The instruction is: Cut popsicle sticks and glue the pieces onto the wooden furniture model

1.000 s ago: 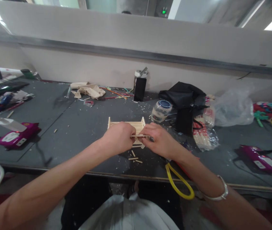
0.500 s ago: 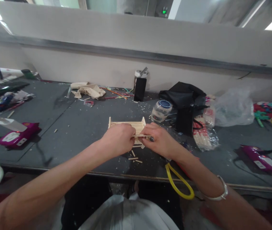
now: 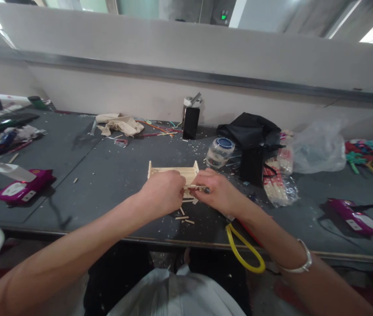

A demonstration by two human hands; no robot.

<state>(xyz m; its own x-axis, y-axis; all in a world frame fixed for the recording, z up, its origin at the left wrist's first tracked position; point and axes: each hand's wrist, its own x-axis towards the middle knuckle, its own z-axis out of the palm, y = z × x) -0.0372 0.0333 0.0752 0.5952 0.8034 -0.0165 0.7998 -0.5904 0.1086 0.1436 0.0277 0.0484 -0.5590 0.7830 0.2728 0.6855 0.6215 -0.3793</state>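
Observation:
Both hands meet over a small wooden stick model, a flat row of pale sticks with raised posts at its two far corners. My left hand is closed, its fingertips pinching the left end of a thin wooden stick. From the other side, my right hand is closed on the same stick's right end. A small dark item shows by the right fingers, too hidden to name. Several short cut stick pieces lie on the table just in front of the model.
A clear jar with a blue lid stands beyond my right hand, near a black bag. A phone leans on a bottle at the back. A yellow loop overhangs the table edge. Purple power strips lie at both sides.
The view has shifted very slightly. Both hands keep their places on the thin stick, and nothing has been taken up or let go.

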